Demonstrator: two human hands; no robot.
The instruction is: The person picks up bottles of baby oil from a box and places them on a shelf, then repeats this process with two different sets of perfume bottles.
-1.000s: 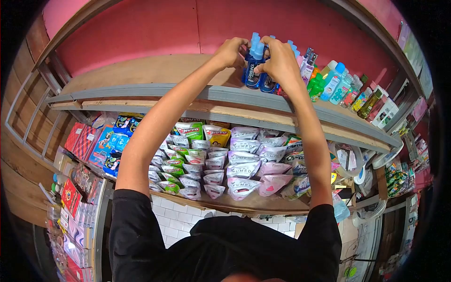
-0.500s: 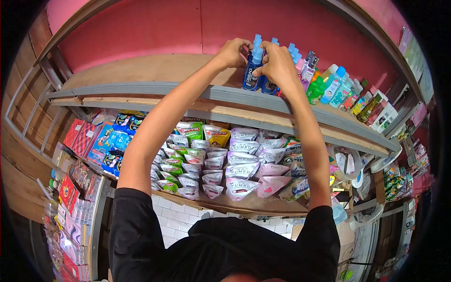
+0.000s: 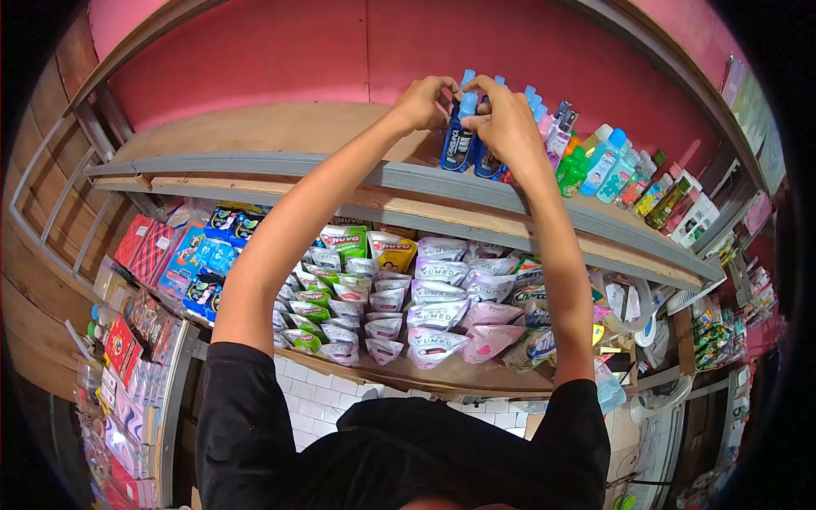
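Observation:
On the upper shelf [image 3: 255,132], dark blue bottles with light blue caps stand in rows. The front blue bottle [image 3: 457,146] is upright near the shelf's front edge, its label facing me. My right hand [image 3: 507,123] has its thumb and fingers closed round that bottle's cap from the right. At its left, my left hand [image 3: 423,104] is curled with its fingertips by the bottle's upper side; whether they grip anything is hidden. A second blue bottle [image 3: 488,161] stands just to the right, under my right hand.
Right of the blue bottles stand a green bottle [image 3: 575,172], a light blue bottle [image 3: 602,161] and several others. The lower shelf holds white pouches [image 3: 437,316], green pouches [image 3: 311,310] and blue packs [image 3: 204,293]. A metal rail [image 3: 408,176] edges the upper shelf.
My right hand's fingers have drawn in round the front bottle's cap, and its label shows more fully. My left hand has shifted slightly. The whole view has moved a little.

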